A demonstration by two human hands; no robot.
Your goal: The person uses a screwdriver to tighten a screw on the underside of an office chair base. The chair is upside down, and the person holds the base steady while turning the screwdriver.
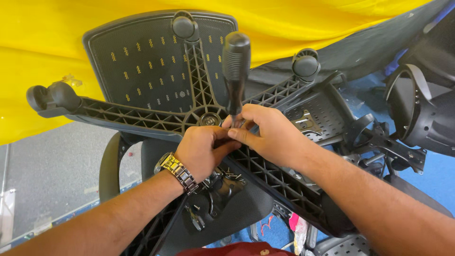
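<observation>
Head view: left hand (201,151) and right hand (268,135) press together, pinching the screwdriver (235,71) shaft at the chair base (142,116) hub. Rigid, light tool; ribbed handle above the hub likely offers firmer grip. Castors (305,64) sit beyond.

A blue floor (436,182) carries everything here. At about twelve o'clock a big yellow sheet (303,19) is spread out. At nine o'clock there is a grey patch of floor (52,175). At three o'clock more black chair parts (417,114) rest on the blue — a curved armrest and a metal bracket.
</observation>
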